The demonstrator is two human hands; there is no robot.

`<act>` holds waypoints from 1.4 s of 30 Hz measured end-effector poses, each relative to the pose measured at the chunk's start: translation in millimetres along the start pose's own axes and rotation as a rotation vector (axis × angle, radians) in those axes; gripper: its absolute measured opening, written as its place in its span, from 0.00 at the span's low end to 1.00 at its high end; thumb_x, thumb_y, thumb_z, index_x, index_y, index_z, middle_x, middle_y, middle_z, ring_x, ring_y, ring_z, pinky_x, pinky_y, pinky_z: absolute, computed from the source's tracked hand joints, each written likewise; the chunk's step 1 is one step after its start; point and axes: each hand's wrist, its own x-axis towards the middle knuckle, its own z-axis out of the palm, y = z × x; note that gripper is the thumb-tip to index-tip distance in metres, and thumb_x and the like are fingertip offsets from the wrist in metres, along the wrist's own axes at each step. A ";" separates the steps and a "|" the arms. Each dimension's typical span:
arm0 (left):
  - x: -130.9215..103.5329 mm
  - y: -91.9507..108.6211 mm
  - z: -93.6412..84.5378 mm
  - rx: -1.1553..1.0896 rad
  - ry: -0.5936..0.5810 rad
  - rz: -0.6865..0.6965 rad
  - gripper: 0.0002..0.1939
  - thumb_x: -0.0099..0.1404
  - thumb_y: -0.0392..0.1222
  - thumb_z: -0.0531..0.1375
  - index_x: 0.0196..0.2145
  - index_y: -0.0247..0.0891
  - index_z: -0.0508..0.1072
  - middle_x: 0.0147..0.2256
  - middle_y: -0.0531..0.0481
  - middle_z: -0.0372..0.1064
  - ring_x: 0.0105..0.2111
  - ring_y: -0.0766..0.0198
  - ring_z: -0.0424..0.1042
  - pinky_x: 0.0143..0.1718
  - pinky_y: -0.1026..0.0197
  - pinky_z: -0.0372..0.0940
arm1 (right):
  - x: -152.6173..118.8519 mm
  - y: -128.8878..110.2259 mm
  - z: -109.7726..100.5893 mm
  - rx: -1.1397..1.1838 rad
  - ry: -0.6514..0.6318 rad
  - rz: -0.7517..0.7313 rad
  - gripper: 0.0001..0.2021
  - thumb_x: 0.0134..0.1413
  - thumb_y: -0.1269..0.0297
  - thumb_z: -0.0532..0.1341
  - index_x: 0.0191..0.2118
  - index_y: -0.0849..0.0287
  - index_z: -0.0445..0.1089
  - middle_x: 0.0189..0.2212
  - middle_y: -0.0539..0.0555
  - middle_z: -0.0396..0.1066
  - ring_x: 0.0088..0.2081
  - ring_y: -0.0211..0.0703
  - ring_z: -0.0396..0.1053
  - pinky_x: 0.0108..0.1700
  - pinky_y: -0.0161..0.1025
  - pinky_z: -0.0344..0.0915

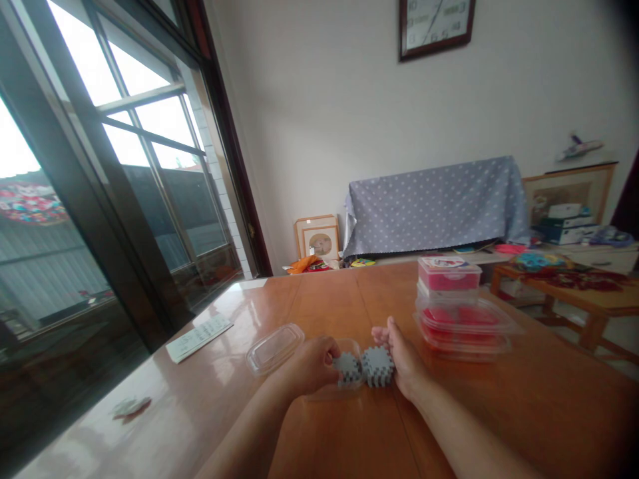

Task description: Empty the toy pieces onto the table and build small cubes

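Observation:
Two stacks of grey toothed pieces are near the middle of the wooden table (344,439). My left hand (317,364) has its fingers closed on the left grey stack (348,366), over a clear plastic container (319,397). To the right, beside the container, stands the other grey stack (378,366). Next to its right side is my right hand (402,359), with the fingers apart and nothing held in them. A clear plastic lid (275,349) lies left of my left hand.
Clear boxes with red contents (464,326) and a pink box (448,276) are piled at the right. A paper with writing (200,337) and a small object (130,407) lie at the left.

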 end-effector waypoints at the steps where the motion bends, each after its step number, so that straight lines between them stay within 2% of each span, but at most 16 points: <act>1: 1.0 0.8 1.0 0.003 -0.009 -0.011 0.18 0.51 0.40 0.65 0.41 0.39 0.75 0.37 0.50 0.73 0.35 0.61 0.71 0.32 0.63 0.60 | 0.0 0.0 -0.1 -0.003 0.000 -0.001 0.30 0.54 0.32 0.57 0.37 0.56 0.79 0.44 0.58 0.80 0.51 0.54 0.74 0.53 0.45 0.68; 9: 11.3 -11.1 16.7 -0.028 0.006 -0.016 0.18 0.51 0.38 0.63 0.42 0.40 0.74 0.36 0.50 0.74 0.34 0.61 0.72 0.30 0.65 0.60 | -1.7 -0.5 0.8 -0.019 0.006 -0.001 0.32 0.53 0.30 0.57 0.38 0.56 0.80 0.46 0.57 0.80 0.52 0.54 0.73 0.56 0.47 0.66; 15: 11.7 -8.6 16.4 0.006 0.046 0.039 0.15 0.53 0.37 0.62 0.41 0.40 0.74 0.37 0.50 0.74 0.35 0.61 0.72 0.32 0.64 0.61 | -5.3 -3.3 2.7 -0.010 -0.002 0.001 0.32 0.54 0.30 0.56 0.39 0.56 0.80 0.48 0.58 0.79 0.54 0.55 0.72 0.57 0.47 0.65; 18: 9.4 -0.8 13.0 0.016 0.139 0.103 0.13 0.57 0.36 0.60 0.42 0.39 0.73 0.39 0.49 0.74 0.36 0.61 0.71 0.35 0.63 0.62 | -7.6 -5.4 4.2 0.010 -0.009 0.005 0.31 0.55 0.31 0.56 0.39 0.55 0.79 0.48 0.57 0.79 0.55 0.54 0.71 0.57 0.47 0.65; 21: 7.4 14.4 11.0 0.014 0.209 0.234 0.12 0.60 0.36 0.58 0.42 0.39 0.73 0.42 0.47 0.73 0.41 0.59 0.71 0.42 0.60 0.64 | -8.8 -6.5 5.7 0.018 -0.017 0.004 0.31 0.56 0.31 0.54 0.40 0.55 0.79 0.49 0.57 0.78 0.56 0.53 0.70 0.57 0.45 0.65; 24: 8.3 32.5 13.3 0.016 0.203 0.355 0.14 0.62 0.40 0.60 0.46 0.40 0.73 0.45 0.46 0.73 0.47 0.55 0.69 0.49 0.56 0.63 | -8.8 -6.7 6.0 0.032 -0.014 0.003 0.31 0.56 0.31 0.55 0.39 0.55 0.78 0.48 0.56 0.78 0.56 0.53 0.71 0.54 0.43 0.68; 27: 13.0 46.1 18.4 0.075 0.161 0.408 0.19 0.59 0.44 0.64 0.49 0.43 0.73 0.46 0.47 0.73 0.49 0.52 0.68 0.51 0.53 0.62 | -8.9 -7.3 5.4 0.055 -0.017 0.008 0.30 0.55 0.32 0.56 0.38 0.55 0.77 0.44 0.55 0.80 0.52 0.53 0.74 0.50 0.42 0.70; 31: 21.4 53.9 24.5 0.184 0.109 0.370 0.23 0.56 0.47 0.66 0.50 0.47 0.72 0.46 0.48 0.73 0.49 0.49 0.68 0.50 0.50 0.61 | -11.2 -9.5 5.2 0.090 -0.040 0.011 0.28 0.54 0.32 0.58 0.36 0.55 0.77 0.37 0.56 0.81 0.45 0.54 0.76 0.44 0.44 0.73; 36: 27.1 56.6 29.1 0.230 0.102 0.338 0.20 0.55 0.46 0.65 0.46 0.47 0.72 0.44 0.50 0.73 0.46 0.50 0.69 0.48 0.50 0.61 | -15.5 -13.1 7.3 0.099 -0.049 0.011 0.27 0.54 0.33 0.58 0.36 0.55 0.76 0.32 0.55 0.80 0.41 0.54 0.78 0.40 0.44 0.73; 42: 25.8 51.6 17.6 0.124 0.166 0.325 0.20 0.56 0.46 0.66 0.46 0.45 0.72 0.44 0.50 0.73 0.47 0.53 0.69 0.49 0.52 0.61 | -15.9 -14.9 7.6 0.090 -0.065 0.041 0.31 0.53 0.31 0.57 0.38 0.56 0.76 0.32 0.55 0.80 0.40 0.52 0.77 0.38 0.42 0.71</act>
